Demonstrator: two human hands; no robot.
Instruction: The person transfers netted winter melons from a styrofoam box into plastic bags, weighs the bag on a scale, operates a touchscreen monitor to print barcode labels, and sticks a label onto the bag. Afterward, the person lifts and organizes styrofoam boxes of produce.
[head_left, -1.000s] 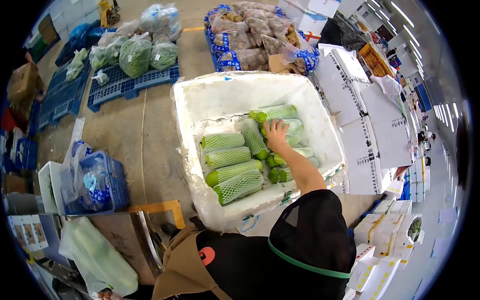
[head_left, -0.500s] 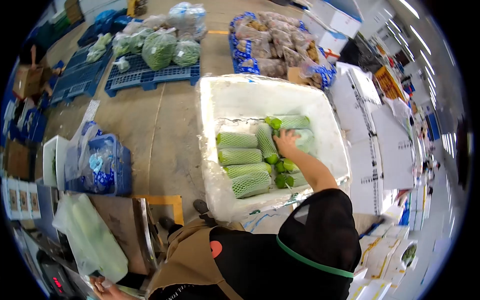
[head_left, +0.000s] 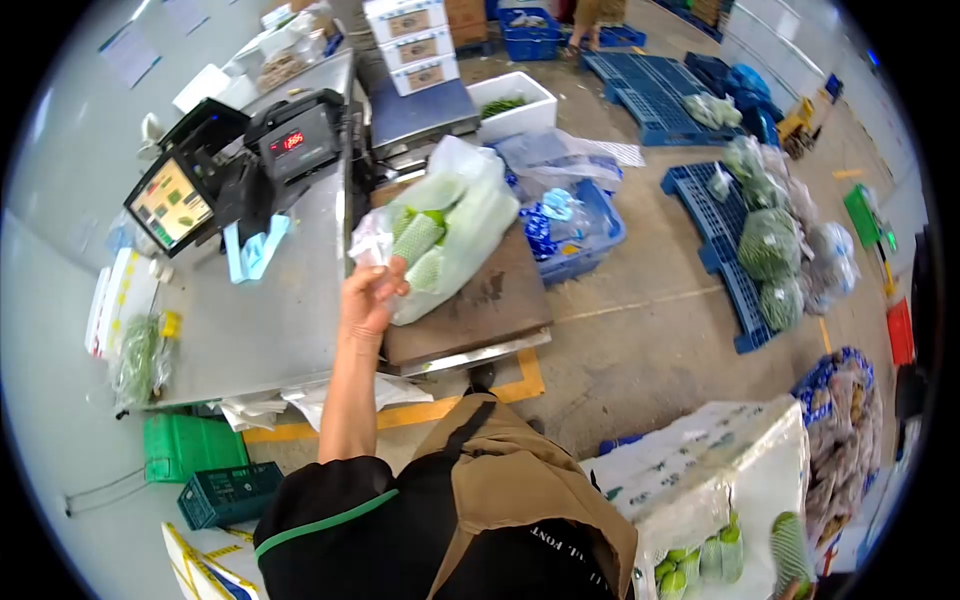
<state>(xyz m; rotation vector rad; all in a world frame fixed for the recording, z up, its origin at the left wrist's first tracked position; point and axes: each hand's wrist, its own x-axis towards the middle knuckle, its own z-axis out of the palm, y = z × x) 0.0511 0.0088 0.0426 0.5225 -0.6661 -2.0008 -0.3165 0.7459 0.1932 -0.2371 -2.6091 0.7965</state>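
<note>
Bagged produce (head_left: pixel 420 240) on platform (head_left: pixel 490 290) beside metal table (head_left: pixel 260 330)

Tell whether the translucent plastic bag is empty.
Not empty: green produce in white foam netting shows through the translucent plastic bag.

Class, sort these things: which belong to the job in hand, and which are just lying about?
Likely in the job:
plastic bag, held by the left hand
netted green vegetables
foam box
brown platform

Probably lying about:
blue pallets
dark green crate
</note>
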